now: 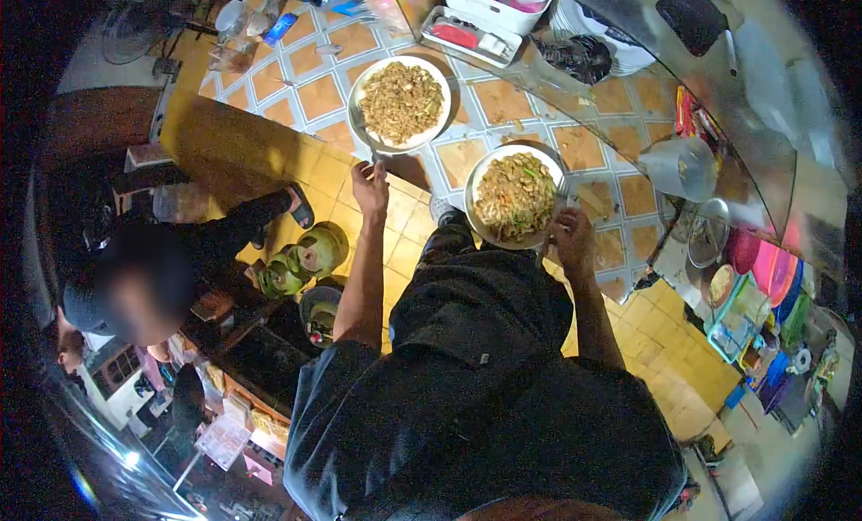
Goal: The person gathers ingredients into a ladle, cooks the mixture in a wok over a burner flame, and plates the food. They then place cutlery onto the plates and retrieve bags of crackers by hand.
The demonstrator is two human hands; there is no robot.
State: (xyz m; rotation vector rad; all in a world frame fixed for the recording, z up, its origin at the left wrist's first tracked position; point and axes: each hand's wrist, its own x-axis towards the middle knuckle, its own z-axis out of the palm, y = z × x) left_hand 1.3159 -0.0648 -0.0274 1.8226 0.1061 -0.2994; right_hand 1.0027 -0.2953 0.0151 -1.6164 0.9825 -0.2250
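A plate of fried rice [401, 104] sits near the table edge, with a metal spoon [373, 146] resting over its near rim. My left hand [370, 190] is just below that rim, its fingertips closed at the spoon's handle. Closer to my body, a plate of fried noodles [514, 198] with bits of green and red stands by the table corner. What looks like a fork [561, 196] lies at its right rim. My right hand [571, 237] is curled beside this plate, fingers closed at the fork's handle; the exact grip is dark and small.
On the tiled table [498, 101] stand a white container box [476, 36], stacked plates [588, 27] and a plastic tub [682, 168]. Another person [153, 278] sits at the left, near green gas cylinders [301, 260]. A basket [734, 319] and dishes crowd the right.
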